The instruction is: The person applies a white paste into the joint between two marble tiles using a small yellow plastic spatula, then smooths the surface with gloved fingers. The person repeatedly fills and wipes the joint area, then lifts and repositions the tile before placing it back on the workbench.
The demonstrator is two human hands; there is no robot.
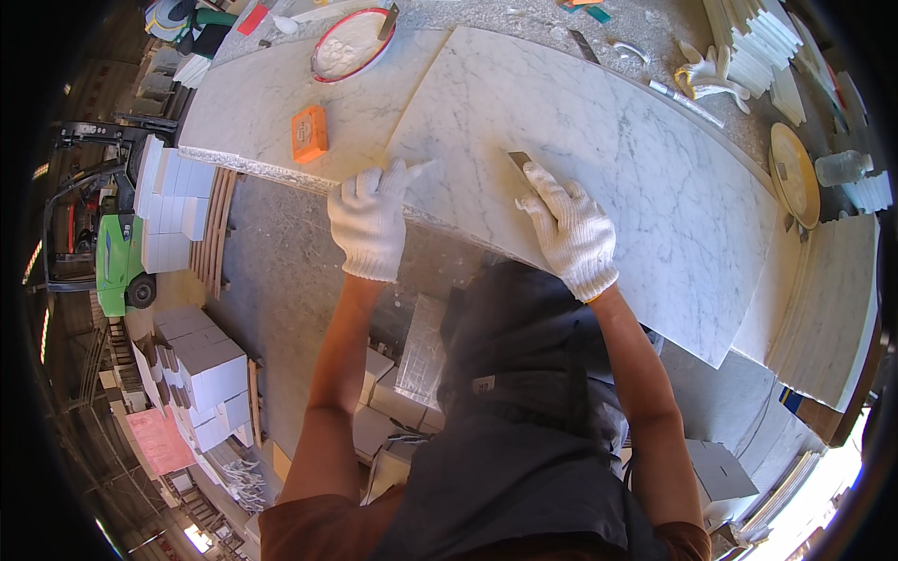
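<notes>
Both my hands wear white knit gloves. My left hand point(368, 222) is closed at the near edge of a white marble slab point(645, 178), fingers curled; a white tip sticks out beside its thumb, and anything inside it is hidden. Over the slab, my right hand point(572, 224) grips a small flat scraper blade point(518, 163) between thumb and fingers. An orange box-shaped block point(309, 134) lies on the neighbouring slab point(243, 103), left of the seam. Behind it sits a red-rimmed bowl point(323, 71) of white paste, with another blade point(388, 22) leaning in it.
Beyond the slab lie a spare glove point(713, 77) and a metal tube point(686, 103). At right are a yellow bowl point(795, 178), a plastic bottle point(844, 168) and stacked slabs point(823, 313). Boxes point(210, 369) and a green forklift point(117, 257) stand on the left.
</notes>
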